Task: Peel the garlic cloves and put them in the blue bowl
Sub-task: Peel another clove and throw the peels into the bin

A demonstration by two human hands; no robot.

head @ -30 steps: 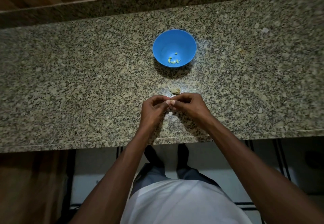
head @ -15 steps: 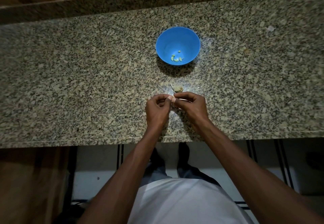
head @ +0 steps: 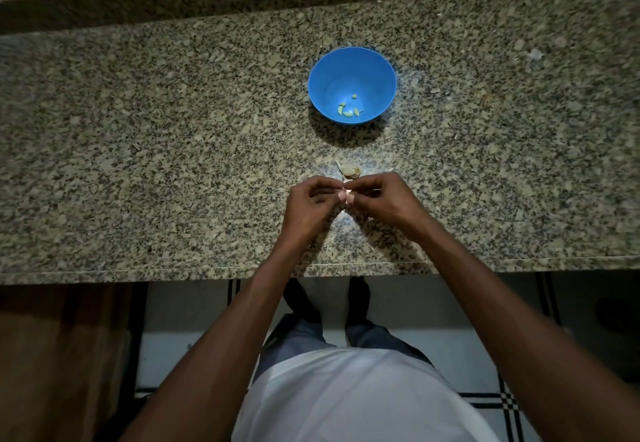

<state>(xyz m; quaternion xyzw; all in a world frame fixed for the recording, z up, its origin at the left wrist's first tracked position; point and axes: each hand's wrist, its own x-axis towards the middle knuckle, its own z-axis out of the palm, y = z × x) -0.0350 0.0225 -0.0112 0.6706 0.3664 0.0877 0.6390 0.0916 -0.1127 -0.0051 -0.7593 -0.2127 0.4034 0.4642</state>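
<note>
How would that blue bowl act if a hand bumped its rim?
The bowl looks like thin plastic and holds only a few peeled cloves, so it is probably light and would slide on the polished counter. Its base seems narrower than its rim, so a push up high might tip it. It likely would not break.

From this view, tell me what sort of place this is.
Likely a home kitchen: a granite counter, a blue bowl holding peeled cloves, and tiled floor below.
</note>
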